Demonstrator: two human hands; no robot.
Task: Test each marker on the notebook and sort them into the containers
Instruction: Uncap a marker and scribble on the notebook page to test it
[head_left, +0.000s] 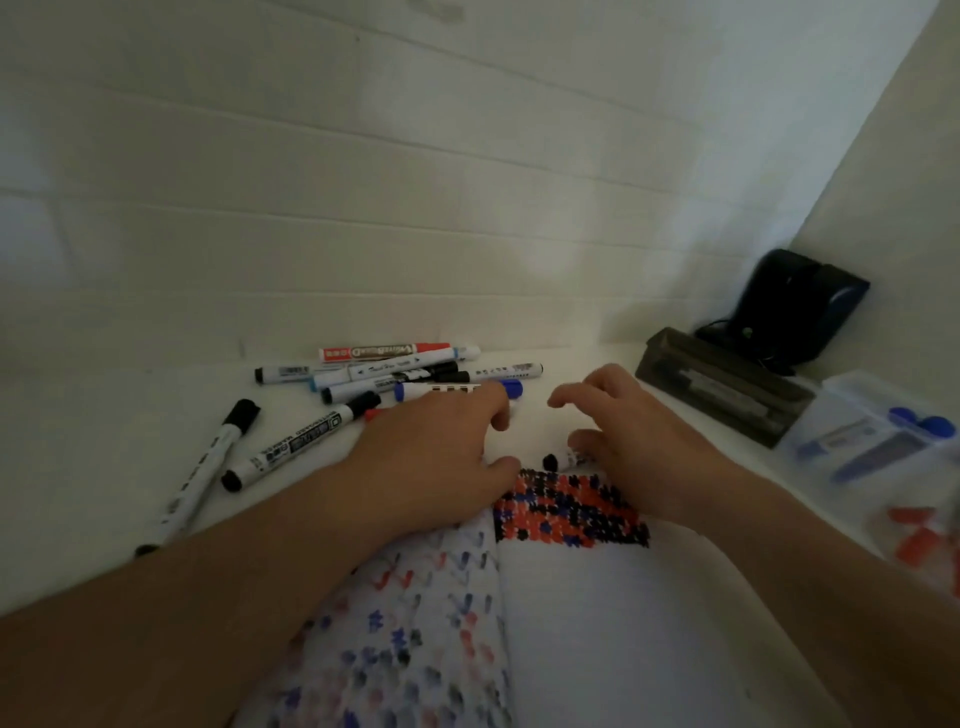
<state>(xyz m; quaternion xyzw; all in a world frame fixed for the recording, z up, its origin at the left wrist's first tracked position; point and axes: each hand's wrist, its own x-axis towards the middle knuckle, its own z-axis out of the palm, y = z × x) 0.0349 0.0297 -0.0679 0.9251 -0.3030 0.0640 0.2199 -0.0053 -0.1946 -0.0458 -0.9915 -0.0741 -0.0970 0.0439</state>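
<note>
An open notebook lies in front of me, its pages marked with red, blue and black test strokes. My left hand hovers over its top left corner, fingers spread, holding nothing. A black-capped marker lies at the notebook's top edge, partly under my right hand; whether the fingers grip it is unclear. Several markers lie in a pile by the wall, among them a blue-capped one just beyond my left fingertips. Two more black-capped markers lie to the left.
A clear plastic container holding blue markers stands at the right, another with red pieces nearer me. A dark tray and a black device sit in the back right corner. A white wall closes the back.
</note>
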